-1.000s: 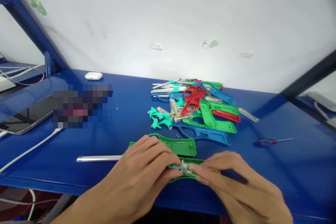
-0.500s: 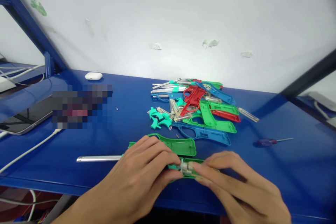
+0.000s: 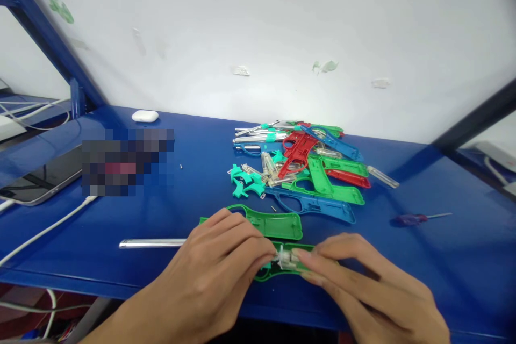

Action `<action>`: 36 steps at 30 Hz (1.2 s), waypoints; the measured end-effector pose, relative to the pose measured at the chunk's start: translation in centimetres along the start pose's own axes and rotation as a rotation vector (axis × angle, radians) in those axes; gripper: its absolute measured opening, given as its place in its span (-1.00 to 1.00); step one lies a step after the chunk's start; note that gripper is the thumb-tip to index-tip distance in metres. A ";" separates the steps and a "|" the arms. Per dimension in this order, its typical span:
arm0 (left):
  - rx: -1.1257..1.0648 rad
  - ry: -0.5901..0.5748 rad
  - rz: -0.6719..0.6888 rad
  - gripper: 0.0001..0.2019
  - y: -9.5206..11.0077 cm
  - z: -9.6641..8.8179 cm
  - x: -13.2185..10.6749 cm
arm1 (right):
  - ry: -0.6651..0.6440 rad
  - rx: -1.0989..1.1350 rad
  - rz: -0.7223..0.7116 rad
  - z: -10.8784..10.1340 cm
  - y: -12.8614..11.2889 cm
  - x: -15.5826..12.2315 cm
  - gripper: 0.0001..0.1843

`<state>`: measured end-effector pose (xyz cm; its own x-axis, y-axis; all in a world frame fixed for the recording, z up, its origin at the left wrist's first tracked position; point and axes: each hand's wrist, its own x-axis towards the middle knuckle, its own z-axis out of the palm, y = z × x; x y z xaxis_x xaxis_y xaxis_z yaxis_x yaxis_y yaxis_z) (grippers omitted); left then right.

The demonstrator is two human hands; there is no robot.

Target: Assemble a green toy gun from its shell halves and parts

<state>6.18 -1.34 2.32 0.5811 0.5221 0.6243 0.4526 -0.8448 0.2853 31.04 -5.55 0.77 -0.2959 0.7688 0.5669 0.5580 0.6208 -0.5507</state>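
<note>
A green plastic lighter-handle half (image 3: 268, 276) lies at the table's front edge under both hands. Within it sits a clear plastic fuel tank (image 3: 285, 259) with a pale end piece. My left hand (image 3: 226, 258) is closed, thumb and fingertips pinched at the tank's left end; what lies between them is hidden. My right hand (image 3: 358, 274) grips the tank and shell from the right. A silver metal tube (image 3: 153, 243) sticks out leftward from behind my left hand. Just behind the hands lies another green handle half (image 3: 278, 224), its inside facing up.
Farther back is a pile of red handle halves (image 3: 298, 150), blue ones (image 3: 322, 207), teal triggers (image 3: 244, 180) and clear tanks (image 3: 382, 176). A screwdriver (image 3: 409, 219) lies right. Left are a phone (image 3: 44, 177), a white cable (image 3: 48, 231) and a white earbud case (image 3: 145, 116).
My left thumb and fingertips have closed together at the tank's left end, uncovering more of the green shell's lower edge. The right hand stays on the tank.
</note>
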 end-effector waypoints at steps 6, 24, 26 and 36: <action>-0.005 0.004 0.007 -0.80 -0.1 0.1 0.1 | -0.031 0.021 -0.017 0.0 -0.1 -0.2 -0.54; -0.048 0.031 0.007 -0.81 -0.2 0.3 0.0 | -0.052 -0.001 -0.026 -0.2 0.3 -0.6 -0.50; -0.066 0.028 -0.017 -0.81 -0.2 0.4 0.0 | -0.025 -0.013 -0.030 -0.2 0.1 -0.5 -0.52; -0.043 0.058 -0.009 -0.80 -0.2 0.4 -0.2 | -0.027 0.000 -0.030 -0.3 -0.1 -0.3 -0.53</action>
<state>6.22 -1.21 1.87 0.5367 0.5232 0.6620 0.4276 -0.8450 0.3211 31.34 -5.94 0.85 -0.3336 0.7535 0.5665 0.5483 0.6439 -0.5336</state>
